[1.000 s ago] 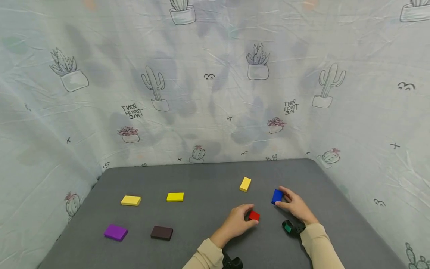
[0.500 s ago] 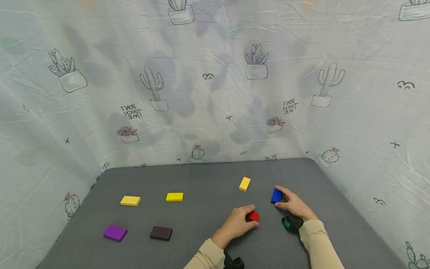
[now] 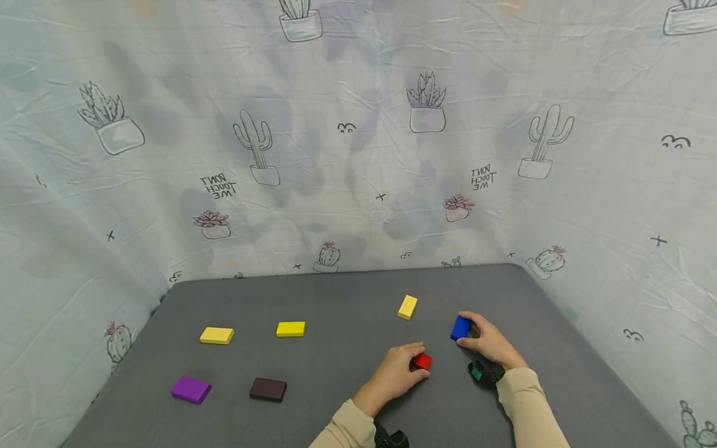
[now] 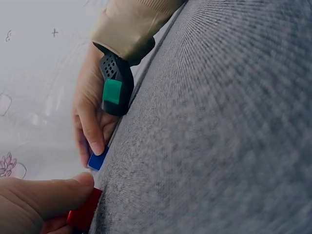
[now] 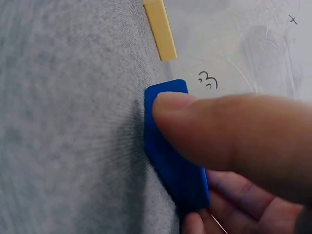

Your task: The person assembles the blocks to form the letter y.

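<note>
A red block lies on the grey table, pinched between the thumb and fingers of my left hand. Part of the block is hidden by that hand; in the left wrist view the thumb lies along the edge of the red block. To the right and a little farther back, my right hand grips a blue block at its ends. The right wrist view shows the thumb against the face of the blue block, with fingertips at its lower end and the block resting on the cloth.
Behind the hands lies a yellow block. Farther left are a bright yellow block, a pale yellow block, a purple block and a dark brown block. A cactus-printed curtain borders the table.
The hands keep their hold on the red and blue blocks with hardly any movement. The whole head view has shifted very slightly.
</note>
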The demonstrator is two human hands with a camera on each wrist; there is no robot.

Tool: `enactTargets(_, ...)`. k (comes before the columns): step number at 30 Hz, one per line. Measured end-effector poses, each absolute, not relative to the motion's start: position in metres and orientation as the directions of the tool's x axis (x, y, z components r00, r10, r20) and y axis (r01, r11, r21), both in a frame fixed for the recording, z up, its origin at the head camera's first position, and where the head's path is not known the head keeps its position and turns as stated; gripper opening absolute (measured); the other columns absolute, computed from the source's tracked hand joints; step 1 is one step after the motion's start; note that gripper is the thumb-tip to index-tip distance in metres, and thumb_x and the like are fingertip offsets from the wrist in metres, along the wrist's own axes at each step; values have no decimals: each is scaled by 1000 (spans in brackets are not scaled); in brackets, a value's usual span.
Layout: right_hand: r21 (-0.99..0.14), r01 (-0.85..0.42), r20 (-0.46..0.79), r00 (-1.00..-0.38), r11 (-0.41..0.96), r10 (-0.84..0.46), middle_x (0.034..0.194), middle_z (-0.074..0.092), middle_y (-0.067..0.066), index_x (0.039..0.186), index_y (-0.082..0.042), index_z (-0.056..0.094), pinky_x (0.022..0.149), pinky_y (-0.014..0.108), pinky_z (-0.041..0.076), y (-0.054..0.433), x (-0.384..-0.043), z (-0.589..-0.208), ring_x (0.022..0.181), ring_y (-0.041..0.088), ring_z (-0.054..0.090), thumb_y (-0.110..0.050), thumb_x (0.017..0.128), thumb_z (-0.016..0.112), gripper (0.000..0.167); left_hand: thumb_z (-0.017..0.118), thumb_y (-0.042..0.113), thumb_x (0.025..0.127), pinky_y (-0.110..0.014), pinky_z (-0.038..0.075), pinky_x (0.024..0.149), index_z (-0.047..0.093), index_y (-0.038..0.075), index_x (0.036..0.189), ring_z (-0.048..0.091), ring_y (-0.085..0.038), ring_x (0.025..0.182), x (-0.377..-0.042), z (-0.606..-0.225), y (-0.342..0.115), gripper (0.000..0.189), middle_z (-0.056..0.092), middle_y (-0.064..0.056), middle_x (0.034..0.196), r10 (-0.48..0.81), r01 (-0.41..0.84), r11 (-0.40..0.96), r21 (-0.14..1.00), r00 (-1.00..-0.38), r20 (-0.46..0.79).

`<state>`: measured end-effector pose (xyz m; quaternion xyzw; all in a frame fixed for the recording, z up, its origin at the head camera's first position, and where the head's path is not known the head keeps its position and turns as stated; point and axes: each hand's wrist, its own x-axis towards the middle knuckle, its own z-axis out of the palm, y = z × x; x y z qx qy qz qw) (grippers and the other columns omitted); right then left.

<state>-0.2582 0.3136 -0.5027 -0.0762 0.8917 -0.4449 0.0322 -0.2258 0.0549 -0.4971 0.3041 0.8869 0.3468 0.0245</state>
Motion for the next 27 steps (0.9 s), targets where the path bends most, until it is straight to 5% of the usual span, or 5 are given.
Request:
enactTargets(21,-785,-127,63,-990,606,-126,143,30,37,138,5,38,104,59,34,308,-255,-500,131,53,31,-11,83,72,67,73,19,83,-30,50,95,65,3,119,61,-20,113,-224,-499,57,40,65,-8,122,503,516,581,629,-836,220)
enactTargets(27,-800,-119,67,-992,588,-111,144,29,36,138,5,37,105,60,31,307,-255,-499,132,53,29,-13,84,71,67,77,17,80,-29,51,92,66,5,117,62,-17,110,-227,-505,54,41,68,-6,116,461,471,525,709,-858,228)
